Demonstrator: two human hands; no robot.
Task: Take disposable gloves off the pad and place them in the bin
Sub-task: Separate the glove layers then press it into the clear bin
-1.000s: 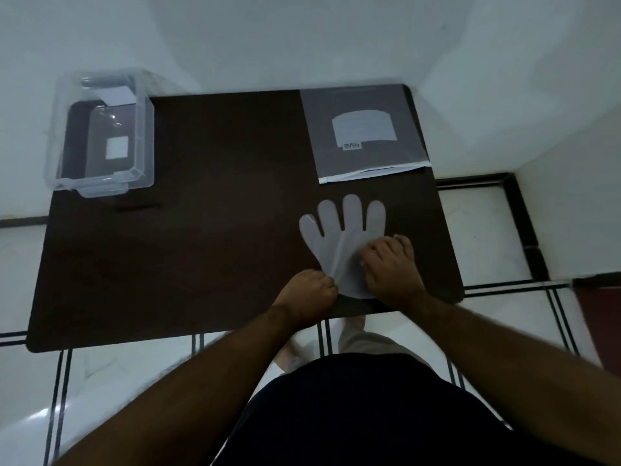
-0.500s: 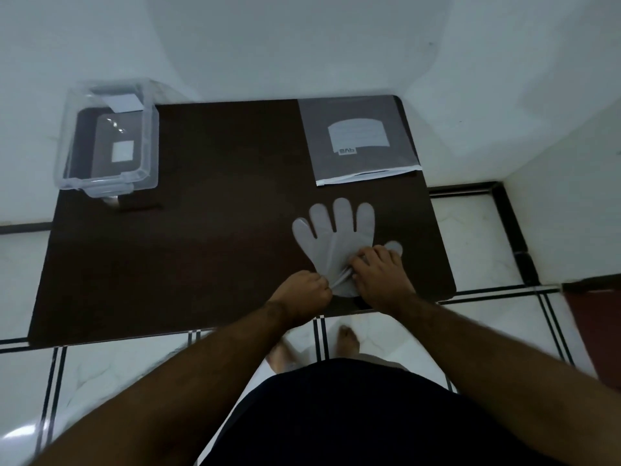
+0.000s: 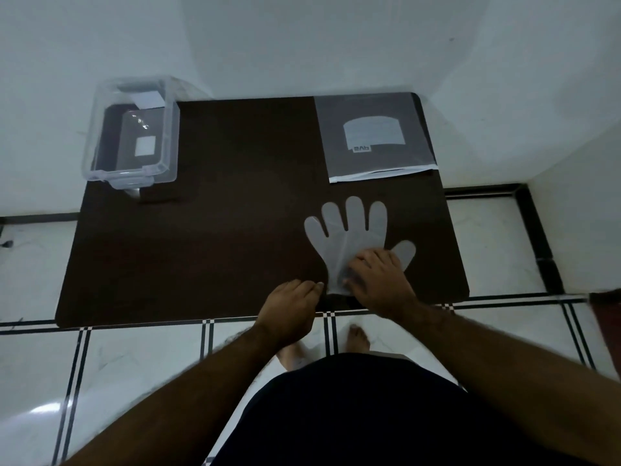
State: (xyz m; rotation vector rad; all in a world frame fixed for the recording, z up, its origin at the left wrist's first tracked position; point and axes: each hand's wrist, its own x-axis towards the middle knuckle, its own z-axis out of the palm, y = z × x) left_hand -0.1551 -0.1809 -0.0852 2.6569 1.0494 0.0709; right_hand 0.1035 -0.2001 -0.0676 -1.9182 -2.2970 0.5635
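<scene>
A translucent disposable glove [image 3: 349, 230], perhaps a thin stack of them, lies flat on the dark table [image 3: 218, 237] near its front right, fingers pointing away from me. My right hand [image 3: 379, 280] rests flat on the glove's palm and cuff, fingers spread, covering the lower part. My left hand [image 3: 290, 309] is curled at the cuff's left corner, fingertips pinched at the edge of the plastic. The clear plastic bin [image 3: 169, 142] stands open at the table's far left corner, apart from both hands.
A grey plastic packet with a white label [image 3: 373, 136] lies flat at the back right of the table. White walls close in behind and to the right. The table's front edge is just under my wrists, with tiled floor and my bare feet below.
My right hand has slid back toward the cuff, and the glove's thumb now shows to its right. My left hand has stayed pinched at the cuff edge. The camera has tilted.
</scene>
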